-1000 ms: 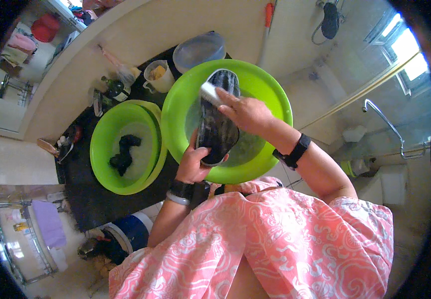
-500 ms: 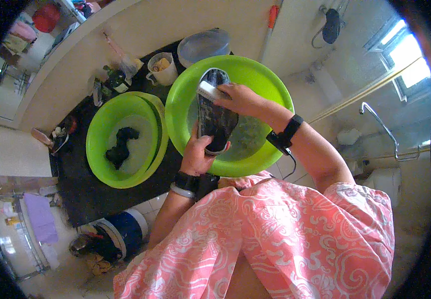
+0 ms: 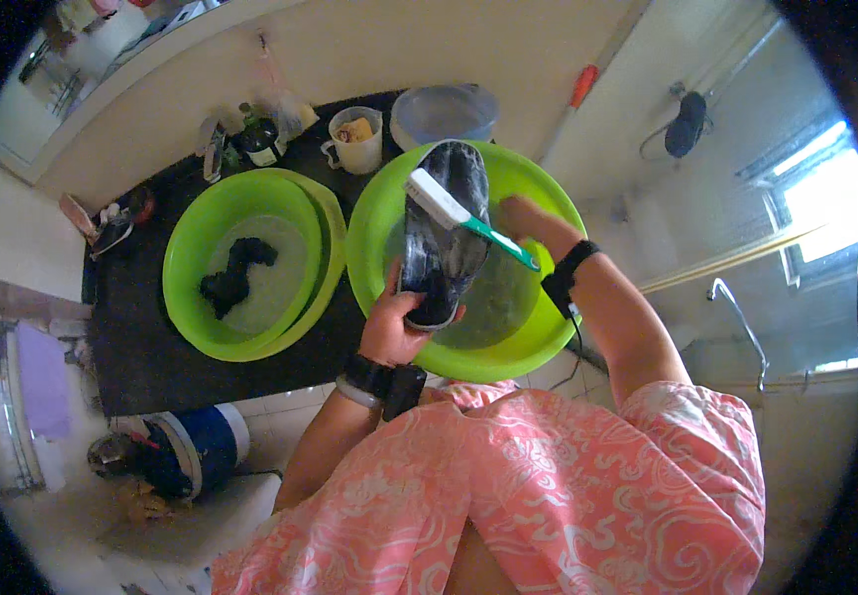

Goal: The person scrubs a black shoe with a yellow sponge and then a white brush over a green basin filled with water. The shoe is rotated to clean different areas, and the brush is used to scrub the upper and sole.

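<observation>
My left hand (image 3: 396, 322) grips the near end of a black shoe (image 3: 446, 238) with a pale rim, thumb on top and fingers wrapped beneath. Whitish suds streak the shoe, which is held over a large green basin (image 3: 556, 332). Across the shoe lies a scrub brush (image 3: 439, 198) with a white head and a green handle, out of my hands' grasp. My right hand (image 3: 531, 220) is lowered into the basin just beyond the brush handle; its fingers are partly hidden and blurred. Cloudy water (image 3: 496, 307) shows in the basin under the shoe.
Left of it stand nested green basins (image 3: 179, 288) holding a dark cloth (image 3: 237, 276) in cloudy water, on a black counter (image 3: 131, 342). Behind are a white jug (image 3: 357, 149), a clear tub (image 3: 444, 119) and a dark bottle (image 3: 258, 142). A blue-and-white bucket (image 3: 206, 446) stands below.
My right hand has let go of the brush, leaving it on the shoe, and moved right and down into the basin. My left hand still grips the shoe. The view has shifted slightly.
</observation>
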